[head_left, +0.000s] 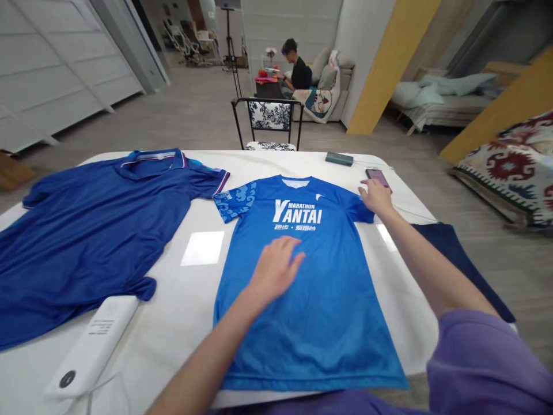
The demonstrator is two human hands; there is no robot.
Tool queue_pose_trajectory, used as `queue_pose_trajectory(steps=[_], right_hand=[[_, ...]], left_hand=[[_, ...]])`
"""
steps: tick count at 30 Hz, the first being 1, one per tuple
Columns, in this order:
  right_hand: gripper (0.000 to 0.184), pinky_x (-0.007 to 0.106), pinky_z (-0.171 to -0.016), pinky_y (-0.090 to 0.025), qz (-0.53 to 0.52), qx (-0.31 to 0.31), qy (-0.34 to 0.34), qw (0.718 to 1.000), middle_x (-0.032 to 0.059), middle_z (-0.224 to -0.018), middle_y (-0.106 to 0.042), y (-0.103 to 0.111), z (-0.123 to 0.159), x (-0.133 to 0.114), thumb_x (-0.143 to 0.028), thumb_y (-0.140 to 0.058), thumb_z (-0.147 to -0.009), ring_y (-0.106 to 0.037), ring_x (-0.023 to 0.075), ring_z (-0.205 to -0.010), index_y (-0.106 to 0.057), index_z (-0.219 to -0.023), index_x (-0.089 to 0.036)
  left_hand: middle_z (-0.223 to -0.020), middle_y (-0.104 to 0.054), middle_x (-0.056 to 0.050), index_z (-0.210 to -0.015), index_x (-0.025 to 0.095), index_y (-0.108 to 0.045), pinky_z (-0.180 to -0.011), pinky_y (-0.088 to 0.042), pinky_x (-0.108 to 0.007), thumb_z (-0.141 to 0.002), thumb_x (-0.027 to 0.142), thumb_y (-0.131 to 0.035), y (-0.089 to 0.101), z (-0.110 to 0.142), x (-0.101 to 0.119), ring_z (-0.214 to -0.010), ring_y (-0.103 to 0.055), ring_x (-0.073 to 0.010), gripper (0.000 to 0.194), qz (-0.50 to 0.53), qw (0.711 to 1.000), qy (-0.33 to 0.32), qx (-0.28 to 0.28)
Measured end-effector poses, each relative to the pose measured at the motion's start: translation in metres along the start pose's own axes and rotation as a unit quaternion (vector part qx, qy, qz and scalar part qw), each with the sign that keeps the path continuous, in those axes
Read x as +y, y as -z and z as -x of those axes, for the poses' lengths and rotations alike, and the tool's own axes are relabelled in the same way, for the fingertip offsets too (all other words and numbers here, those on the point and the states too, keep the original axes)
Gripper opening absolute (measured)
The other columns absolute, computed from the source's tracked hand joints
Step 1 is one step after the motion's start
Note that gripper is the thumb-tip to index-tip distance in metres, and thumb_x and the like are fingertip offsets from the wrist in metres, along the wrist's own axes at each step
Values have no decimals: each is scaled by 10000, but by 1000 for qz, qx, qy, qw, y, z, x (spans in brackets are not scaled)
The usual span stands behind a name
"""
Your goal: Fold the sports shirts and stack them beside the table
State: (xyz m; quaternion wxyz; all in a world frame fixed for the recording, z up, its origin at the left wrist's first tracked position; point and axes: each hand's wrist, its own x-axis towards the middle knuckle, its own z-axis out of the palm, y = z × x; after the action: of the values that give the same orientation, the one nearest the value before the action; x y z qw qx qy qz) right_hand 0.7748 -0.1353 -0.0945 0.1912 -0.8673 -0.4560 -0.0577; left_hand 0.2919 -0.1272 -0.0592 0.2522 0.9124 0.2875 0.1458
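A bright blue T-shirt with white "Marathon Yantai" lettering lies spread flat, its collar toward the far side of the table. Over the middle of its chest is my left hand, fingers apart and holding nothing; whether it touches the cloth I cannot tell. My right hand is at the shirt's right sleeve, with its fingers spread and nothing in them. Just beyond those fingers lies a smartphone. To the left, a darker blue polo shirt is laid out, with striped trim on collar and sleeve.
On the white table are a long white device with a cable, a dark green box and folded navy cloth at the right edge. A chair stands behind the table. Farther back, a person sits by a sofa.
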Motion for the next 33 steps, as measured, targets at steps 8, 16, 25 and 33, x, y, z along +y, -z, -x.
queue_pose_trajectory(steps=[8, 16, 25, 33], right_hand=[[898, 654, -1441, -211, -58, -167, 110, 978, 78, -1879, -358, -58, 4, -81, -856, -485, -1078, -337, 375, -1743, -459, -1795, -315], [1077, 735, -1434, 43, -32, -175, 121, 977, 40, -1926, -200, -78, -36, -70, -952, -523, -991, -139, 446, -1791, -339, -1851, -330], [960, 726, -1437, -49, -18, -89, 7, 996, 146, -1909, -254, -60, 6, -20, -836, -333, -1109, -179, 406, -1791, -383, -1825, -197], [983, 624, -1468, -27, -45, -29, 62, 997, 172, -1908, -249, 14, 75, -49, -789, -210, -1135, -188, 359, -1794, -248, -1858, -124]], left_hand=[[-1791, -511, -146, -1692, 154, -538, -1388, -334, -528, -1210, 340, -332, 34, -185, -143, -1670, -435, -306, 557, -111, 990, 82, 38], [-1912, -291, -133, -1793, 162, -426, -1426, -116, -680, -1174, 640, -377, 18, -266, -191, -1780, -176, -419, 783, -141, 986, 88, -24], [-1944, -136, -135, -1853, 155, -279, -1443, -39, -673, -1120, 797, -329, 9, -181, -161, -1809, -76, -409, 975, -198, 977, 80, 10], [-1931, -181, -177, -1847, 121, -269, -1463, -117, -624, -1145, 735, -318, -6, -54, -96, -1815, -101, -377, 934, -158, 978, 135, 6]])
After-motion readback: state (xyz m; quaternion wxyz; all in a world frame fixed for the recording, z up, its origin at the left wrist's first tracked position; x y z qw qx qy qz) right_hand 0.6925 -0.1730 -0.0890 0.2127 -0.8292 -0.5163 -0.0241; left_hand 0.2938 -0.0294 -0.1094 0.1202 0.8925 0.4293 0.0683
